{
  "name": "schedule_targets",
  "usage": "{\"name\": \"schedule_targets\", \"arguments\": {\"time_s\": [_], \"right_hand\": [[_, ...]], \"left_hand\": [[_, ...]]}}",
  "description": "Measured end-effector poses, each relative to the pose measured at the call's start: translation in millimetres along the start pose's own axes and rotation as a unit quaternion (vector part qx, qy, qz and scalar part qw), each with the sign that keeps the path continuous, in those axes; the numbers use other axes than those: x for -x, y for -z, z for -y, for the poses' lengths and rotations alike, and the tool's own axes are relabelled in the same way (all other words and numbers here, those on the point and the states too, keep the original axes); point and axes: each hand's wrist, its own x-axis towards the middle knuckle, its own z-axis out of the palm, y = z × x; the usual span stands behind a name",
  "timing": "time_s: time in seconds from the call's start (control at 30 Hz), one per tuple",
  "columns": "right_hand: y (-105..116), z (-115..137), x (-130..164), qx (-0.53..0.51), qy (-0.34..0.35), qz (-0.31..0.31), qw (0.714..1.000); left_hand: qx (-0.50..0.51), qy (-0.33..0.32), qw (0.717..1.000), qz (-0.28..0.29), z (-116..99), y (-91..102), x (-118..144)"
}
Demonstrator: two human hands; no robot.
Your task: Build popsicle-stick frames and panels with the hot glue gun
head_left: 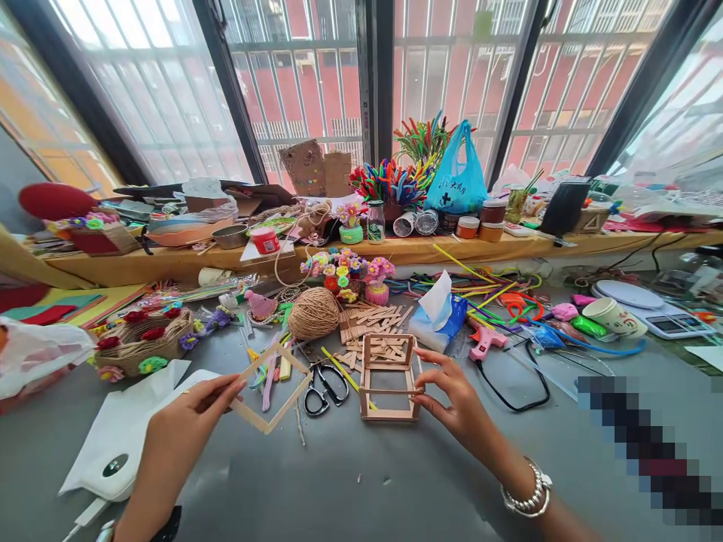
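Observation:
Between the fingertips of my left hand (200,406) is one corner of a flat square frame (252,416) made of wooden craft sticks, tilted and raised above the table. My right hand (452,391) pinches the right side of a small open box frame (389,414), also built of craft sticks, which stands on the grey table. Black-handled scissors (324,388) lie between the two frames. Behind the box frame is a loose pile of craft sticks (376,324), with a ball of twine (314,313) at its left.
A pink glue gun (486,341) with a black cord lies right of a blue tissue pack (452,320). A white device (118,467) is near my left forearm. A flower-trimmed basket (144,342) stands at left. Craft supplies crowd the wooden ledge (333,254) under the windows.

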Motion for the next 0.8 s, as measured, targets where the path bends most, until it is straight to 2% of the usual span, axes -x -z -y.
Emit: {"name": "schedule_targets", "arguments": {"time_s": [0.1,0.17,0.23,0.33,0.43,0.53,0.63,0.8], "right_hand": [[1.4,2.0,0.2,0.024,0.009,-0.029,0.999],[2.3,6.5,1.1,0.055,0.014,-0.062,0.996],[2.6,13.6,2.9,0.071,0.018,-0.078,0.994],[1.1,25.8,6.5,0.058,0.041,-0.044,0.996],[-1.7,33.8,9.2,0.056,0.075,0.010,0.996],[-4.0,35.0,10.2,0.075,0.091,0.035,0.992],[-4.4,32.3,10.1,0.091,0.090,0.031,0.991],[-1.8,28.0,8.4,0.077,0.057,0.002,0.995]], "left_hand": [[0.120,0.007,0.993,-0.007,-4.2,4.0,16.8],[0.166,-0.044,0.985,0.030,-7.6,0.7,29.0],[0.176,-0.127,0.972,0.094,-15.0,-5.4,39.9],[0.167,-0.259,0.943,0.121,-34.0,-17.4,51.2],[0.158,-0.344,0.915,0.143,-54.5,-32.6,56.6],[0.153,-0.407,0.881,0.187,-68.7,-47.8,57.5],[0.144,-0.435,0.866,0.197,-76.4,-56.9,54.7],[0.173,-0.402,0.879,0.189,-80.1,-58.0,48.5]]}}
